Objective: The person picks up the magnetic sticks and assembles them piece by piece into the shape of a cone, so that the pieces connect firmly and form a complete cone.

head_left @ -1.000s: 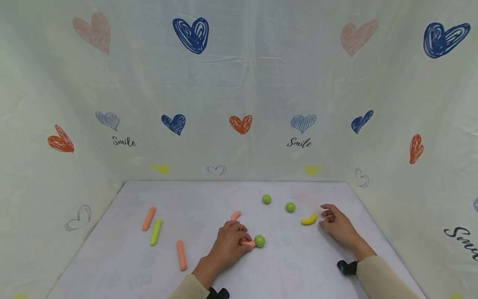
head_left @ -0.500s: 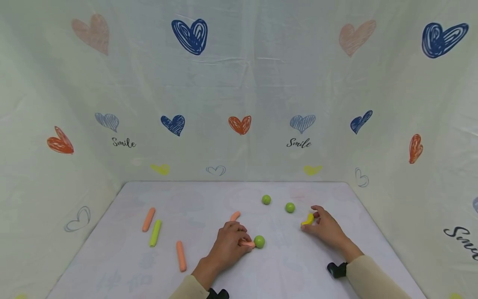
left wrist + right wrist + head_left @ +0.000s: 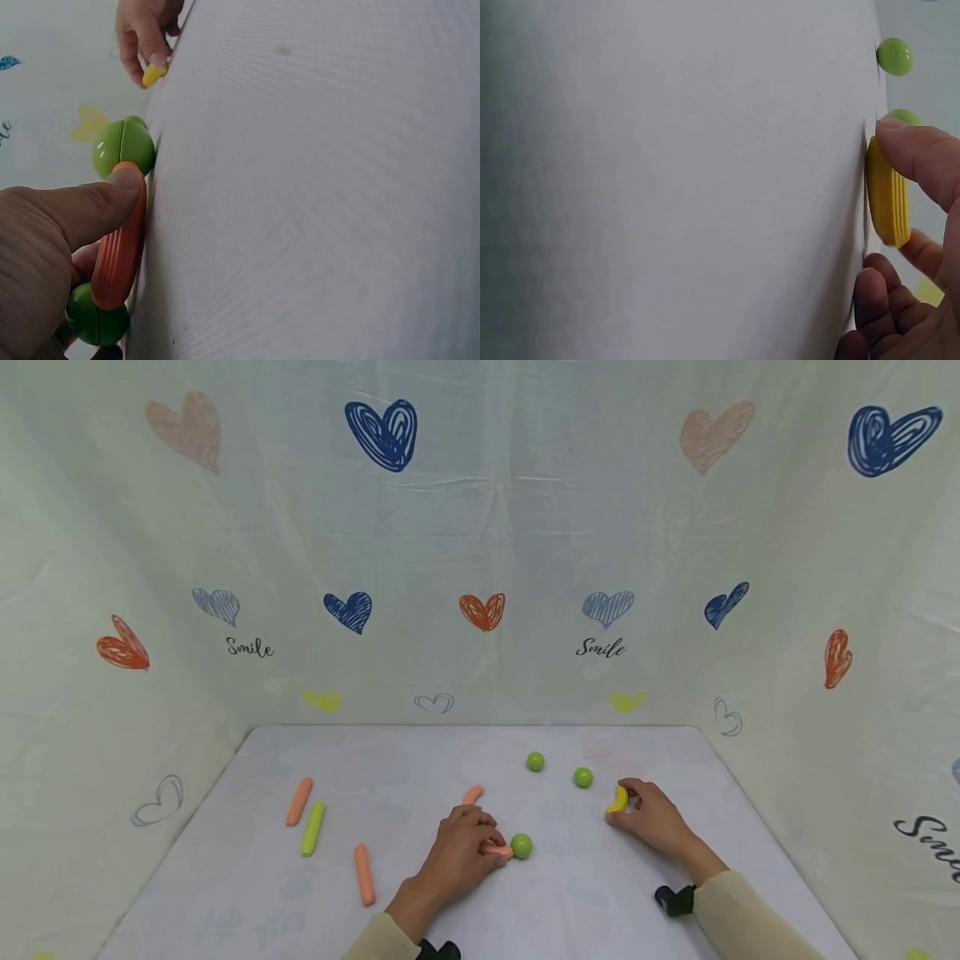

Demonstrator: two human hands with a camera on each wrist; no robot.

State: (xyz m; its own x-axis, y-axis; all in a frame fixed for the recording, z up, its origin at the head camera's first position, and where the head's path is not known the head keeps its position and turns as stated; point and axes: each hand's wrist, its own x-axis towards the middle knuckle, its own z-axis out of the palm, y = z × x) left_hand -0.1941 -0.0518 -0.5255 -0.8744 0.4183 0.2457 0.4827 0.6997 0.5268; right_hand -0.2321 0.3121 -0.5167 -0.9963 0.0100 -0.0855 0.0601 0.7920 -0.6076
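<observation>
In the head view my left hand (image 3: 459, 847) grips an orange curved stick (image 3: 498, 851) whose right end meets a green ball (image 3: 521, 846). The left wrist view shows this ridged orange curved stick (image 3: 120, 244) under the thumb, with one green ball (image 3: 121, 148) at its far end and another green ball (image 3: 97, 319) at its near end, by the fingers. My right hand (image 3: 662, 822) pinches a yellow curved stick (image 3: 619, 799) by its ends. In the right wrist view the yellow stick (image 3: 889, 195) stands between thumb and forefinger, close over the table.
Two green balls (image 3: 583, 777) lie behind and left of my right hand. A second orange curved stick (image 3: 473, 793) lies just beyond my left hand. To the left, two straight orange sticks (image 3: 364, 875) and a yellow-green stick (image 3: 312, 829) rest on the white table (image 3: 420, 752).
My right hand has moved left, taken hold of the yellow curved stick and turned it more upright. The left hand stays in place with its orange stick.
</observation>
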